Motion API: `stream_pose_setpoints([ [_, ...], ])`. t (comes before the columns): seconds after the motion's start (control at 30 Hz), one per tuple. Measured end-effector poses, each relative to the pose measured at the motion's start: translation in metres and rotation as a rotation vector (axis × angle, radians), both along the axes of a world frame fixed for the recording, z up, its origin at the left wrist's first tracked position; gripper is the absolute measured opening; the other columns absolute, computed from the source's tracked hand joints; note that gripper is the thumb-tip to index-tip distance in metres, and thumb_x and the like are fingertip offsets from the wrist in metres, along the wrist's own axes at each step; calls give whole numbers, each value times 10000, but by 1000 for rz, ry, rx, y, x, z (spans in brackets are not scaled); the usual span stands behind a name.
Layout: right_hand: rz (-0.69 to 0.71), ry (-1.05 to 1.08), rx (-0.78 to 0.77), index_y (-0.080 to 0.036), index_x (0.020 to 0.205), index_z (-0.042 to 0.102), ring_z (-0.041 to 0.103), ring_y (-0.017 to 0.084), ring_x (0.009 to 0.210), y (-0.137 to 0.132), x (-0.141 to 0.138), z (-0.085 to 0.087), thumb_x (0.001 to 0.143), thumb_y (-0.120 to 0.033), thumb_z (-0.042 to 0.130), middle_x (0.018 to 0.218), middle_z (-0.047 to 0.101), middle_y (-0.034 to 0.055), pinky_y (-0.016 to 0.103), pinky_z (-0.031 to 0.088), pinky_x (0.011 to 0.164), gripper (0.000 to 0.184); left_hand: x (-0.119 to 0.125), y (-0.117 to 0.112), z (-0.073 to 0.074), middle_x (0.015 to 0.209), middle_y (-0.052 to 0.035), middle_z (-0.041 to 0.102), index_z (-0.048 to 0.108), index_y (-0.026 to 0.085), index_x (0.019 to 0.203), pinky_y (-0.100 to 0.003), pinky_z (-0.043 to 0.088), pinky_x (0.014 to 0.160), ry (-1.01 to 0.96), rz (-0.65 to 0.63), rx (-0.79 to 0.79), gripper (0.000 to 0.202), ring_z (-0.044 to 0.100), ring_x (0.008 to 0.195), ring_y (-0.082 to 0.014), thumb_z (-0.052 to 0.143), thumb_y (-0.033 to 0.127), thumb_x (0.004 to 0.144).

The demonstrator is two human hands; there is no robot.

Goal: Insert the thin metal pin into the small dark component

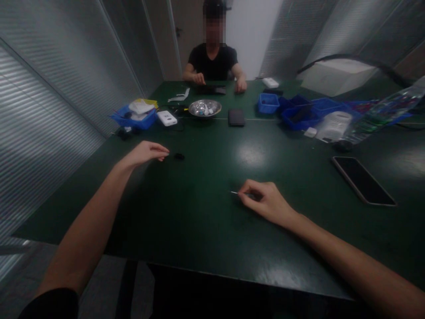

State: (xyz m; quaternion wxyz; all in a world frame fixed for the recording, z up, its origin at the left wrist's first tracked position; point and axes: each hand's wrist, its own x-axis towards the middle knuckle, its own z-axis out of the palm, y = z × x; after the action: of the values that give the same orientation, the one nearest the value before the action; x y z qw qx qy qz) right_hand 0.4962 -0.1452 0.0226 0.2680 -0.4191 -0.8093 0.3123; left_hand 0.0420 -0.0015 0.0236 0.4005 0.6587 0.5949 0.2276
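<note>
My left hand point(149, 152) hovers over the left part of the table with its fingers pinched together. What lies between the fingertips, if anything, is too small to make out. Just right of those fingertips is a small black object point(179, 156), its kind unclear. Nearer to me, my right hand point(264, 201) pinches a thin silvery pin-like piece point(233, 192) between thumb and forefinger. The piece points left, and its other end is hidden in the fingers.
On the green table point(199, 217) stand a metal bowl point(205, 114) with small parts, a blue basket point(146, 122), blue trays point(268, 103), a white device point(167, 118), a black square point(236, 118), a plastic bottle point(385, 110) and a phone point(363, 181). A person point(212, 62) sits opposite.
</note>
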Motion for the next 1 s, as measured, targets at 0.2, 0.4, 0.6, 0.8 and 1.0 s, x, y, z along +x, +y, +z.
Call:
stream_pose_setpoints([
  [0.2,4,3,-8,-188,851,686,583,121,607,0,0,1,963,-318,610,718,673,-8,255,406,574,187,-5,0,3,966,-96,786,798,220,1124,-337,577,743,128,-103,-16,382,719,805,-214,781,415,796],
  [0.4,13,17,-9,-190,857,686,588,124,611,0,0,1,966,-322,613,731,686,-4,252,412,576,186,-6,-4,9,999,-72,770,793,243,1102,-343,541,766,407,-207,195,361,706,854,-234,726,492,849],
  [0.6,19,15,-20,-190,858,681,579,125,608,0,0,2,969,-330,609,734,680,-1,261,408,572,193,16,-12,12,1142,-70,738,772,247,1074,-370,511,926,258,-212,391,308,672,1046,-244,652,487,922],
  [0.8,13,14,-19,-190,844,682,566,119,591,0,0,2,961,-333,608,713,669,-3,259,402,560,199,31,-11,4,1109,-69,738,763,234,1094,-347,513,852,224,-208,330,301,672,959,-224,654,456,923],
  [1.0,14,10,-18,-190,847,678,563,117,598,0,0,2,960,-317,609,704,649,-13,257,401,571,184,23,-12,7,1019,-64,734,764,231,1092,-319,496,746,251,-172,299,302,652,850,-206,655,449,912],
])
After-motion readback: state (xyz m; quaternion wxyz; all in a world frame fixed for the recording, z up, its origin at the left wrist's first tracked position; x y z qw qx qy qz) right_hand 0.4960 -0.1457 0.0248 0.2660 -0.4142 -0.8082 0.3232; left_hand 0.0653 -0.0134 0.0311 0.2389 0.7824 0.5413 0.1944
